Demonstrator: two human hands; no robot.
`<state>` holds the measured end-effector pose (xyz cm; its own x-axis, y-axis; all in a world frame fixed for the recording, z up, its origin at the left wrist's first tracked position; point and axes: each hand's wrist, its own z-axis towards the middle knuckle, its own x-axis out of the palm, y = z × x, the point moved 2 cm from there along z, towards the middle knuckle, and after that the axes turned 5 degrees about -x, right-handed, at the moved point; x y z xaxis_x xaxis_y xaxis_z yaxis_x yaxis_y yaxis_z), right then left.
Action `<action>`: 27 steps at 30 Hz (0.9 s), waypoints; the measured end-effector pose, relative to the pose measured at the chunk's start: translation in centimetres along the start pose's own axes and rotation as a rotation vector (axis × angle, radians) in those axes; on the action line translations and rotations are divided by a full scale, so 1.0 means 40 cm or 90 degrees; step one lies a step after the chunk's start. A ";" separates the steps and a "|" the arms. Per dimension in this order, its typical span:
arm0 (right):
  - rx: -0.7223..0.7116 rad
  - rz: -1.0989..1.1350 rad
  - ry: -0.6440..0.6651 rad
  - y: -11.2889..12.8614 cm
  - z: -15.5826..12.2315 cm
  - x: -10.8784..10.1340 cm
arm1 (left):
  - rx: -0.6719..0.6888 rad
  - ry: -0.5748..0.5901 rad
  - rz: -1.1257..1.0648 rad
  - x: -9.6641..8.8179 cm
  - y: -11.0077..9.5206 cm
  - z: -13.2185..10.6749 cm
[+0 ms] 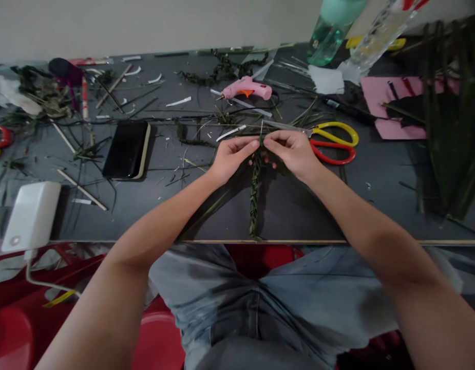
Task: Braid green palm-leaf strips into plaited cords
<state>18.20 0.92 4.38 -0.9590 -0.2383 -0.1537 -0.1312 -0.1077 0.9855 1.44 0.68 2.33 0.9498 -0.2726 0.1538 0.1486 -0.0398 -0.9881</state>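
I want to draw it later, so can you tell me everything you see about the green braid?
The braid is long, narrow and dark green, plaited from what look like flat leaf strips, with a bumpy, criss-crossed surface. The left hand and right hand hold its far end at their fingertips. From there it runs nearly straight toward the person, its near end by the front edge of the table. I can't tell how much of it touches the tabletop.
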 end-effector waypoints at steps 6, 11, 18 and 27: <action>-0.026 -0.061 0.000 -0.006 -0.008 0.003 | -0.023 -0.052 0.021 -0.002 0.004 0.002; -0.018 -0.045 0.013 -0.013 -0.011 0.004 | -0.048 -0.042 -0.034 0.003 0.004 0.002; -0.072 0.021 0.004 0.001 -0.017 0.027 | -0.081 -0.125 -0.053 0.023 -0.002 -0.004; -0.062 0.100 -0.029 -0.019 -0.016 0.020 | -0.114 -0.055 -0.063 0.008 -0.005 0.002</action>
<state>17.69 0.17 3.45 -0.9765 -0.2156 0.0066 0.0432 -0.1657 0.9852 1.71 0.67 2.60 0.9540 -0.1760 0.2427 0.1988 -0.2348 -0.9515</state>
